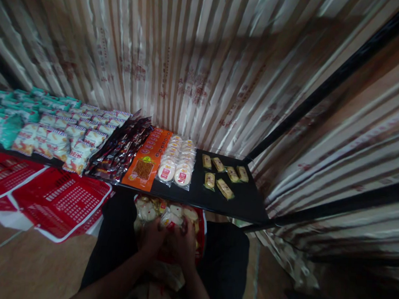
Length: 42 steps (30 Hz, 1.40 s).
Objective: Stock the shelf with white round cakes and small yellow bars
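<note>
Low between the knees stands a red basket (203, 236) filled with small wrapped snacks. Both of my hands reach over it, my left hand (153, 234) and my right hand (185, 240), with fingers curled around a clear-wrapped white snack packet (172, 215). The packet sits between the two hands, and some fingertips are too dark to make out. Just beyond, on a black shelf (191, 196), rows of round white wrapped crackers (175, 161) are lined up. To their right lie several small yellow-wrapped bars (224, 188), spaced apart.
Further left on the shelf are orange snack bags (145, 163), dark brown packets (119, 147), white packets (51, 141) and green packets (4, 128). Red baskets (62, 202) stand on the tiled floor at left. A striped curtain (194, 51) hangs behind, with a black frame post (304, 107) at right.
</note>
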Available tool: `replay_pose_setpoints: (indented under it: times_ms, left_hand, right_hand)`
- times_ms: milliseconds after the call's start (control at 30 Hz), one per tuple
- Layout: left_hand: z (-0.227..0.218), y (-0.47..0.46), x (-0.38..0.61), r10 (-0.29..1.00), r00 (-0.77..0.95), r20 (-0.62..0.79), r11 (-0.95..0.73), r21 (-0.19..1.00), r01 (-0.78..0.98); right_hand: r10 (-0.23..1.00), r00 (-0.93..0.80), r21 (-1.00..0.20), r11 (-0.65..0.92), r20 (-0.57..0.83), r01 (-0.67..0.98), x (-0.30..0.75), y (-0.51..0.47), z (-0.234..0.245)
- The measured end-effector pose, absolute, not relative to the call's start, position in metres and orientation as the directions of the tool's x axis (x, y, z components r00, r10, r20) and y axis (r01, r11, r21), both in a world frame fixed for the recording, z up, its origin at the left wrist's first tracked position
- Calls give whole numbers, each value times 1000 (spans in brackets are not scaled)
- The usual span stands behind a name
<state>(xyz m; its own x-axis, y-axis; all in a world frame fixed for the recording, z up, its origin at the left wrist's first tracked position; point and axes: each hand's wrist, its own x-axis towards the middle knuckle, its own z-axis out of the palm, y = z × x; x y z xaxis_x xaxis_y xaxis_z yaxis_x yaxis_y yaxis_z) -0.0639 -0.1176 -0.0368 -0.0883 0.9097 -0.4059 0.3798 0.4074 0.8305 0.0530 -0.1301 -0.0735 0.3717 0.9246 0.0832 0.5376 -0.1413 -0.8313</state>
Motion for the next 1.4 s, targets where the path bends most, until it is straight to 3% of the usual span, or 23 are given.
replay_pose_setpoints:
  times_ms: [167, 300, 533, 867, 1000, 1167, 1400]
  left_hand:
    - [-30, -112, -71, 938, 20, -346, 290, 815, 502]
    - [-29, -104, -76, 950, 82, -303, 226, 842, 489]
    - [-36, -91, -84, 966, 161, -201, 129, 918, 375]
    - [-19, -73, -77, 974, -10, -226, 206, 867, 453]
    - [-21, -65, -69, 993, -35, -111, 116, 917, 382]
    - [-22, -56, -57, 987, -64, 147, -120, 943, 312]
    - [-7, -52, -51, 939, 119, 323, -325, 715, 620]
  right_hand:
    - [970, 229, -808, -66, 87, 586, 63, -125, -49]
    - [986, 164, -824, -70, 28, 562, 69, -119, -45]
    - [987, 151, -872, -29, 51, 488, 74, -110, -54]
    - [976, 211, -969, -107, -60, 221, 74, -102, -50]
    - [961, 274, -976, -100, -44, 195, 76, -93, -43]
    - [944, 329, -964, -89, -2, 250, 81, -74, -30]
    - [950, 309, -955, -44, 51, 292, 85, -42, -9]
